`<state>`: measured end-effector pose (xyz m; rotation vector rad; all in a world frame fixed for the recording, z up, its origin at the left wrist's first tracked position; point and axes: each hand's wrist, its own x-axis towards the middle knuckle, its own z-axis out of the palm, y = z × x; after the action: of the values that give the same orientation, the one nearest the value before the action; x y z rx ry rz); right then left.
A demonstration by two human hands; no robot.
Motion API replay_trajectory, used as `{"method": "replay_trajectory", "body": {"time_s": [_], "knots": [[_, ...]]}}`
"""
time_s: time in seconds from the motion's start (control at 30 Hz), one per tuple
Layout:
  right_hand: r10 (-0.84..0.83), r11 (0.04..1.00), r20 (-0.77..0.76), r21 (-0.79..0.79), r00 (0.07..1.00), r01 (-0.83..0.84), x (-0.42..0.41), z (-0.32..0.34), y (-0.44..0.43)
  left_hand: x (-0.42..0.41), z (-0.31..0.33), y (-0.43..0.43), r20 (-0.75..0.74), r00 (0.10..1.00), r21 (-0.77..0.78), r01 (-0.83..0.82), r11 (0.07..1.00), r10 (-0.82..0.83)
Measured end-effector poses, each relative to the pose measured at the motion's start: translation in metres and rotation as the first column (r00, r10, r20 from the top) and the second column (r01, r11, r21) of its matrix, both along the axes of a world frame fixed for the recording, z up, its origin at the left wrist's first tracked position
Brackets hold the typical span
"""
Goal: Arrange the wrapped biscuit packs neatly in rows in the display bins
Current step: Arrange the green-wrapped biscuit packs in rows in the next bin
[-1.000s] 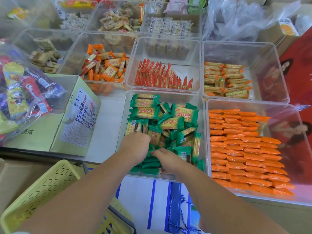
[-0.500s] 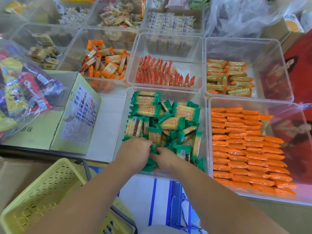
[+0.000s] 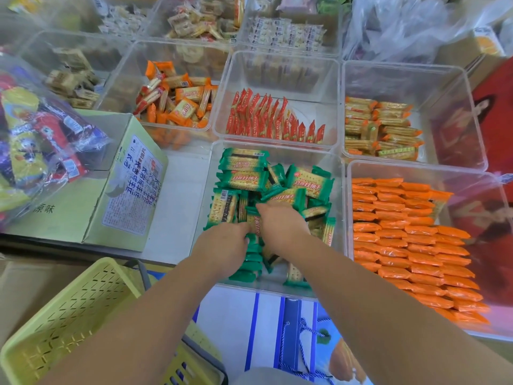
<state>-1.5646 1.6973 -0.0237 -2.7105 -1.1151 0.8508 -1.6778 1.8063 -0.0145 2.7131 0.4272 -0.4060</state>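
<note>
A clear plastic bin (image 3: 211, 173) in front of me holds a loose heap of green-wrapped biscuit packs (image 3: 309, 183). Along its near left side a short row of green packs (image 3: 247, 269) stands on edge. My left hand (image 3: 222, 245) rests curled on that row, fingers closed around the packs. My right hand (image 3: 283, 223) reaches into the middle of the heap, fingers pressed onto green packs; what it grips is hidden under the hand. To the right, another clear bin (image 3: 416, 169) holds orange packs (image 3: 408, 234) laid in neat rows.
Behind stand bins of red packs (image 3: 266, 118), yellow-orange packs (image 3: 380, 126) and mixed orange packs (image 3: 177, 98). A green cardboard box (image 3: 125, 190) and a bag of snacks (image 3: 36, 134) lie left. A yellow basket (image 3: 69, 320) sits near my left arm.
My right hand has moved farther from me, up into the heap of green packs. My left hand has stayed on the near row. The camera has tilted slightly.
</note>
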Motion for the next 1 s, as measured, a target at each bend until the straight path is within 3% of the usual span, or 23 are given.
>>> {"method": "replay_trajectory", "body": {"time_s": [0.13,0.33,0.43,0.53,0.7,0.9,1.0], "knots": [[0.053,0.997,0.072,-0.062,0.996,-0.048,-0.003,-0.002,0.01,-0.013,0.0,-0.002,0.027,0.999,-0.018,-0.032,0.999,0.033],[0.015,0.999,0.126,0.031,0.992,-0.019,-0.003,-0.006,0.008,-0.028,-0.003,0.001,0.107,0.994,-0.026,0.03,0.999,-0.027],[-0.026,0.998,0.136,0.058,0.99,0.018,0.002,-0.003,0.005,-0.031,-0.009,0.003,0.064,0.997,0.033,0.051,0.998,-0.053],[-0.078,0.976,0.179,0.213,0.981,0.039,0.007,0.002,0.005,-0.033,-0.018,0.002,-0.051,0.994,0.064,0.097,0.993,-0.093],[0.018,0.984,-0.019,0.177,1.0,-0.014,0.005,-0.003,0.007,-0.028,-0.016,0.001,-0.053,0.992,0.08,0.117,0.99,-0.113],[0.019,0.971,-0.149,0.237,0.989,0.017,-0.013,-0.016,-0.002,-0.032,-0.012,0.001,0.194,0.981,0.069,-0.032,0.997,0.018],[0.007,0.962,-0.18,0.27,0.984,0.043,-0.006,-0.012,-0.004,-0.029,-0.018,-0.001,0.128,0.992,0.075,0.009,0.997,-0.018]]}}
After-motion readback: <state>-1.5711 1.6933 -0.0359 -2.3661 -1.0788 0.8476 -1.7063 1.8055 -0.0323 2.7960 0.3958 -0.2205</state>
